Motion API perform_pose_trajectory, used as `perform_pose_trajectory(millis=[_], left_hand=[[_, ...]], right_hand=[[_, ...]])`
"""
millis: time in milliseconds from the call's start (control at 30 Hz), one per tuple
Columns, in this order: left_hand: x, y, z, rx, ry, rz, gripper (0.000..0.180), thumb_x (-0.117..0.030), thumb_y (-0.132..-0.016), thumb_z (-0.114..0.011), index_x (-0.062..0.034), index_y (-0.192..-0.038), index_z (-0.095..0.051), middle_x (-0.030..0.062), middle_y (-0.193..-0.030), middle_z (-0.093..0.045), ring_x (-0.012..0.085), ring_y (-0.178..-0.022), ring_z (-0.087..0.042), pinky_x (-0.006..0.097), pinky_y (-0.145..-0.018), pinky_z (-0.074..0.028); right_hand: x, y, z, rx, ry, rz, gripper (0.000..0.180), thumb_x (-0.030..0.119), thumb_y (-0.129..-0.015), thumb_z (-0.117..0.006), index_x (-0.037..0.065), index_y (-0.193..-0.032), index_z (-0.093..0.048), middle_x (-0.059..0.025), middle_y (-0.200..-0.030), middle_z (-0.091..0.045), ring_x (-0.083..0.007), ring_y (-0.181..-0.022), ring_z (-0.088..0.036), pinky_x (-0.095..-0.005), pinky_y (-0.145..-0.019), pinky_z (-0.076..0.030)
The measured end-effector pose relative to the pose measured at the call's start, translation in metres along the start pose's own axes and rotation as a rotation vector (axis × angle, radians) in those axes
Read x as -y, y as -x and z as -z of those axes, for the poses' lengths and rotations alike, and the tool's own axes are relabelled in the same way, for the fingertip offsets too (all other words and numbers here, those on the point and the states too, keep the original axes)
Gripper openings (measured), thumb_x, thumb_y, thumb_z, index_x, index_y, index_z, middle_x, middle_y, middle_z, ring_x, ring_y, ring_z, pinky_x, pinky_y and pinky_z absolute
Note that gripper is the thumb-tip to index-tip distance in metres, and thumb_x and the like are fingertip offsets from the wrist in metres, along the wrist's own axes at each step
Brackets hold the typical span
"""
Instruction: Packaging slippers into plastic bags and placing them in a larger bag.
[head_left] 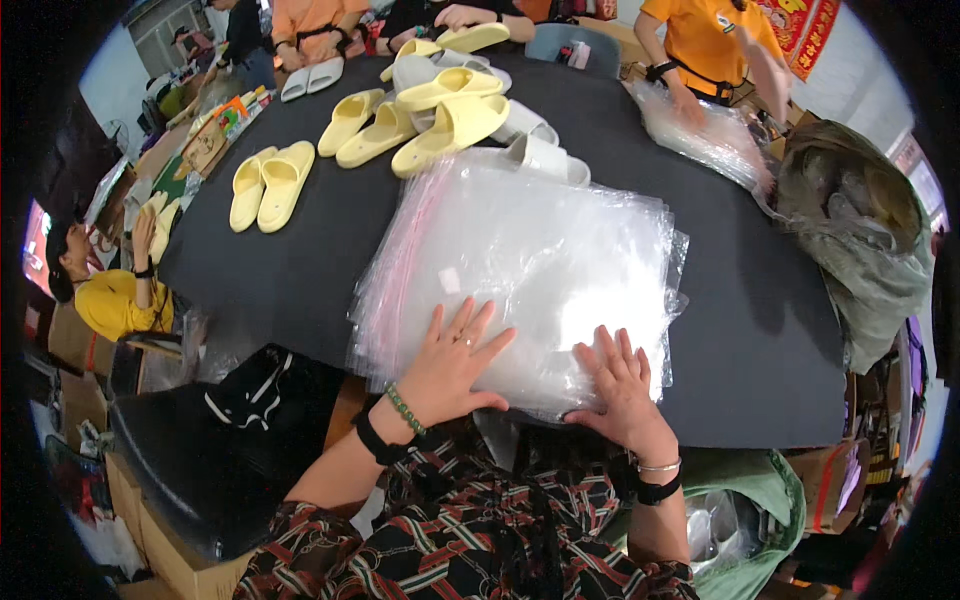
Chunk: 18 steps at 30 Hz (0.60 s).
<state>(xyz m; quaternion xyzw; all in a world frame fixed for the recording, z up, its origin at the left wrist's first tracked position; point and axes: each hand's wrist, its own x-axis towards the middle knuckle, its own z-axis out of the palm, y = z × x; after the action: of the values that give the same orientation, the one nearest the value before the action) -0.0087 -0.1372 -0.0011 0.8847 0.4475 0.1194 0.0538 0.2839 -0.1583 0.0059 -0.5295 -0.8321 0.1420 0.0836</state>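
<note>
A thick stack of clear plastic bags [540, 235] with pink strips along its left edge lies on the dark table in front of me. Spread flat on the stack's near left part is my left hand [450, 365], fingers apart. My right hand [620, 390] rests likewise on the near right part, its fingers stretched out. Neither hand holds anything. Just beyond the bags sits a heap of yellow slippers [455, 125] and grey slippers [545, 160]. Off to the left stands a separate pair of yellow slippers [285, 185].
People stand around the far side; one in orange [705, 50] handles more clear bags [700, 130]. A large grey-green sack [850, 230] stands at the table's right. A black chair [190, 460] is at my left, and a green sack [770, 500] sits by my right arm.
</note>
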Motion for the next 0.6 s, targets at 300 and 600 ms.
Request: perform_pose_trajectory(millis=[300,600], left_hand=[[-0.030,-0.029,0.015,-0.141,-0.043,0.044,0.066,-0.052,-0.093,-0.056,-0.0144,-0.146,-0.045,0.0208,-0.154,-0.033,0.0459,-0.143,-0.025,0.070,-0.110,-0.016],[-0.022,-0.046,-0.053,-0.022,-0.107,0.028,0.064,-0.053,-0.095,-0.051,-0.0142,-0.146,-0.046,0.0165,-0.156,-0.035,0.0430,-0.145,-0.024,0.068,-0.113,-0.010]], right_hand=[[-0.002,0.005,0.002,-0.019,-0.030,0.022,0.097,0.045,-0.072,-0.081,0.021,-0.153,-0.034,-0.0148,-0.162,-0.020,-0.0413,-0.150,-0.012,-0.0582,-0.119,-0.013],[-0.050,0.067,0.031,-0.454,-0.124,-0.044,0.078,0.036,-0.083,-0.075,0.010,-0.148,-0.040,-0.0196,-0.160,-0.022,-0.0432,-0.149,-0.013,-0.0585,-0.116,-0.021]])
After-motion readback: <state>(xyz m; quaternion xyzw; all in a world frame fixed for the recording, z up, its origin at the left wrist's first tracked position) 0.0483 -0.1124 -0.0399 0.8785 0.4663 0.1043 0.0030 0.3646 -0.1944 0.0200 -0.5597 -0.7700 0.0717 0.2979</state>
